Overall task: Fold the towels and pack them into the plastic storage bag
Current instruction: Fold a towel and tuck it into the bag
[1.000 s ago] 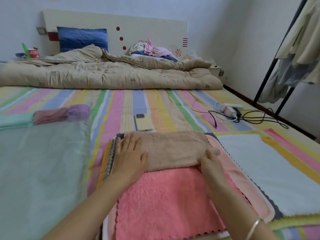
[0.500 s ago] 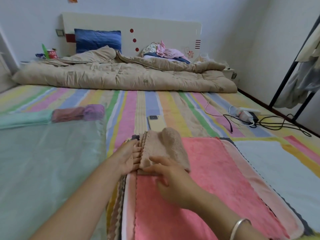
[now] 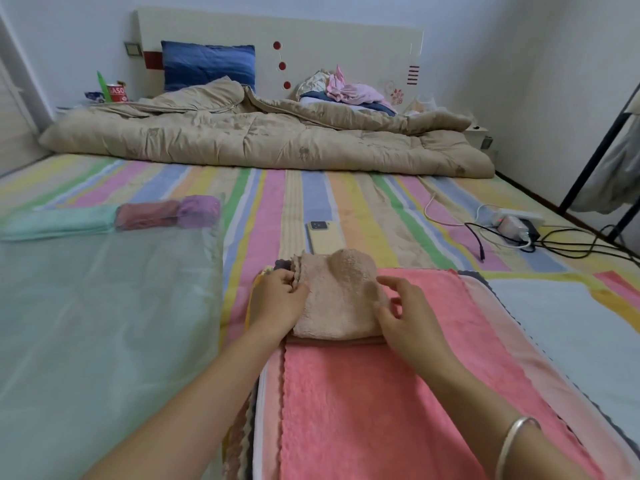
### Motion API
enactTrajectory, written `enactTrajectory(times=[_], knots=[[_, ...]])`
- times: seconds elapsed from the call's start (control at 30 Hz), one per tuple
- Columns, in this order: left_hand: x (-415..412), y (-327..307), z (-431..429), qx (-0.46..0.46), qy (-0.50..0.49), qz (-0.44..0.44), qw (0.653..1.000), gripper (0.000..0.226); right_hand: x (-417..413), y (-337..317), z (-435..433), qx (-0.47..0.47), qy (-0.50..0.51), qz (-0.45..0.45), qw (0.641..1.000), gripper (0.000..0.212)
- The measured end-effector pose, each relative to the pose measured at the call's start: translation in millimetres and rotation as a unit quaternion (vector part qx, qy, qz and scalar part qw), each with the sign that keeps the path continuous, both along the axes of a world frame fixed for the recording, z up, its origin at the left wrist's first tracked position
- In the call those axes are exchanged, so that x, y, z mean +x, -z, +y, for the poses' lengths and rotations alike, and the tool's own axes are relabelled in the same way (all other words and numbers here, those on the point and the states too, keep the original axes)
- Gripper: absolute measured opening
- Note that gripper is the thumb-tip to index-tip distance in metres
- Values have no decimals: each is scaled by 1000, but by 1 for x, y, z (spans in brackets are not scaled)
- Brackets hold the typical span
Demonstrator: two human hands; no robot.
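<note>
Folded beige fleece towel (image 3: 337,299) lies atop the flat coral-pink fleece towel (image 3: 381,410) on the striped bed (image 3: 311,192). Left hand (image 3: 277,301) grip: pinching the beige towel's left edge. Right hand (image 3: 398,315) grip: released, loose fingers touching the right edge. Recommended: align the edges and press the bulge flat. Then carry it two-handed to the translucent plastic storage bag (image 3: 104,323) lying just left.

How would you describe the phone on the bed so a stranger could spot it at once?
Find the striped sheet covering the bed. Just beyond the beige towel lies the phone, flat, its back up. It alone is a hard, pale yellow slab among soft cloth.
</note>
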State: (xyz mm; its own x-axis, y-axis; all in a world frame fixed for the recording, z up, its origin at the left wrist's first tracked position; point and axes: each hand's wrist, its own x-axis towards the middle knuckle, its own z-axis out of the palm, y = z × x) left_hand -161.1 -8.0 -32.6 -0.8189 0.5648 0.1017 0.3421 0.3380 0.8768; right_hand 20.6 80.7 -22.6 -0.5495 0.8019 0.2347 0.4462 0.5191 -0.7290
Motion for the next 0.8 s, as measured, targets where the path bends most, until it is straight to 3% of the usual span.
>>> enactTrajectory(times=[0.07,0.13,0.23,0.33,0.4,0.47,0.53,0.6,0.7,0.8], knots=[[1,2,-1,7,-2,-23,1000,15,-3,0,-6,126,3,-20,992,38],[-1,4,1,0,1,-31,1000,11,-13,-5,-18,219,-75,-41,972,48],[-3,5,3,-18,1,-28,999,10,-36,-5,-20,272,-175,-176,930,59],[-2,7,3,-35,-10,-22,999,13,-44,-1,10,148,-113,-310,932,61],[0,8,4,-56,-15,-10,998,15,-39,-1,29,32,-56,-318,946,64],[1,10,5,-63,-20,7,998,19,-34,-2,40,-1,-30,-285,958,63],[1,10,5,-59,-19,13,998,21,-31,-8,38,-7,20,-196,980,53],[2,7,2,-54,-18,6,998,18,-31,-16,33,-78,73,-124,986,51],[0,4,-4,-67,-28,41,997,27,-32,-24,27,-281,68,-58,955,38],[-3,6,-14,-99,-19,98,990,49,-31,-38,13,-405,70,6,912,32]])
